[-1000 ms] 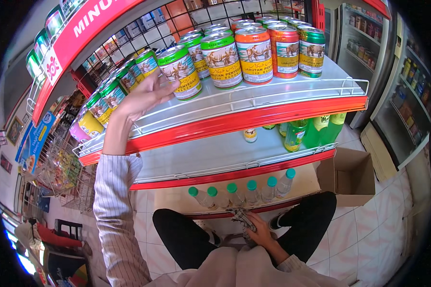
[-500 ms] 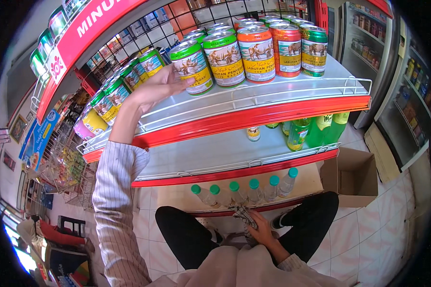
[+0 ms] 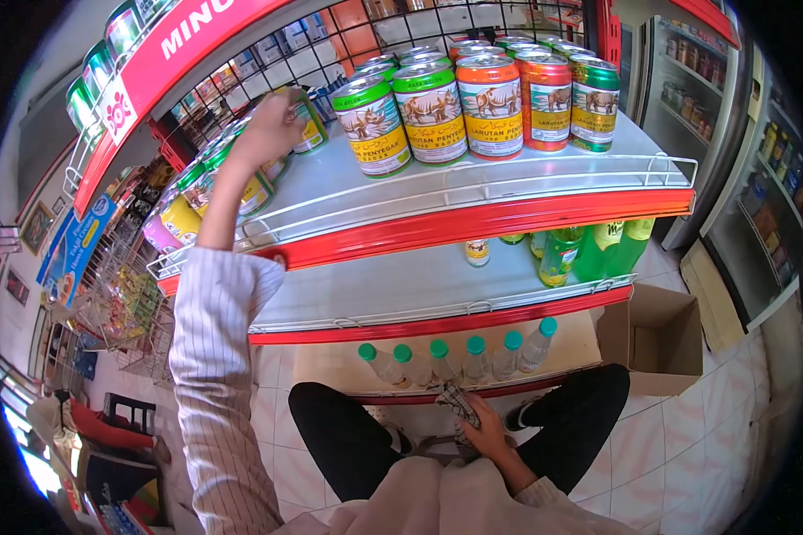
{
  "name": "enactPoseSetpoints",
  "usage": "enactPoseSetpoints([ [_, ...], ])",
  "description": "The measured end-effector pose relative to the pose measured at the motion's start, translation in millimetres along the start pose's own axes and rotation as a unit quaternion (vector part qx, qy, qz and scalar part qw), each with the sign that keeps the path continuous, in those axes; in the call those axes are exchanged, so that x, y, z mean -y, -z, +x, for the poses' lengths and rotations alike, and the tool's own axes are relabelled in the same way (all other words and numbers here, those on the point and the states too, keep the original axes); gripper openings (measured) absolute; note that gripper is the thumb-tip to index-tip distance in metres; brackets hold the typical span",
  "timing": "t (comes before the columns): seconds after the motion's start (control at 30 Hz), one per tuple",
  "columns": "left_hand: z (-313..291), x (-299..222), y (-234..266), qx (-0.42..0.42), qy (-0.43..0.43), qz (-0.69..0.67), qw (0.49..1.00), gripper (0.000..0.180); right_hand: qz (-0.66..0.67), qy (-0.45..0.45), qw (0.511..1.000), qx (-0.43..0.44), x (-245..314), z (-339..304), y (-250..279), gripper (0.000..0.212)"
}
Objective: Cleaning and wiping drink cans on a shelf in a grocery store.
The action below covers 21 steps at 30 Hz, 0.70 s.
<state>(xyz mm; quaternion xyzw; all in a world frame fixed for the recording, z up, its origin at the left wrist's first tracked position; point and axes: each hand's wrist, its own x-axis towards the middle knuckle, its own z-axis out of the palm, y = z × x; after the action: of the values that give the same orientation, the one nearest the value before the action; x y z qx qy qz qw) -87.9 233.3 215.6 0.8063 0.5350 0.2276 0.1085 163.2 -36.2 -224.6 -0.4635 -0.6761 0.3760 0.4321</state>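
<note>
My left hand (image 3: pixel 275 134) reaches over the upper shelf, its fingers closed round the top of a green-rimmed drink can (image 3: pixel 310 129) at the back left. The hand hides part of that can. Beneath my wrist and forearm stand more cans, a yellow one (image 3: pixel 180 220) among them. To the right are rows of drink cans; the front row begins with a green-topped can (image 3: pixel 372 132) and includes an orange-topped can (image 3: pixel 491 111). Down by my lap, my right hand (image 3: pixel 491 437) is closed on a crumpled checked cloth (image 3: pixel 458 404).
A white wire rail (image 3: pixel 473 189) runs along the upper shelf's front. Green bottles (image 3: pixel 603 245) stand on the shelf below. Several clear bottles with teal caps (image 3: pixel 439 357) line the bottom board. An open cardboard box (image 3: pixel 665 357) sits at the right, near glass-door fridges (image 3: pixel 687 98).
My left hand has left the front green-topped can and moved back and left to another can, which now stands further right, apart from its neighbours. My right hand stays on the cloth.
</note>
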Motion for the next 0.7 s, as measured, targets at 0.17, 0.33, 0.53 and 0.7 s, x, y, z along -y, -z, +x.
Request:
enactPoseSetpoints([
  [0.17, 28, 16, -34, -0.153, 0.034, 0.422, 0.893, 0.06, 0.005, -0.004, 1.0, 0.002, 2, 0, 2, 0.048],
  [0.33, 41, 30, -36, -0.256, 0.029, 0.468, 0.846, 0.035, -0.004, -0.008, 1.0, 0.005, 6, 0, 5, 0.045],
  [0.53, 41, 24, -38, -0.325, -0.004, 0.442, 0.836, 0.045, 0.003, -0.015, 1.0, -0.005, -1, -1, 3, 0.045],
  [0.7, 45, 45, -29, -0.306, -0.078, 0.302, 0.9, 0.055, -0.005, -0.023, 1.0, 0.005, 3, -2, 3, 0.045],
])
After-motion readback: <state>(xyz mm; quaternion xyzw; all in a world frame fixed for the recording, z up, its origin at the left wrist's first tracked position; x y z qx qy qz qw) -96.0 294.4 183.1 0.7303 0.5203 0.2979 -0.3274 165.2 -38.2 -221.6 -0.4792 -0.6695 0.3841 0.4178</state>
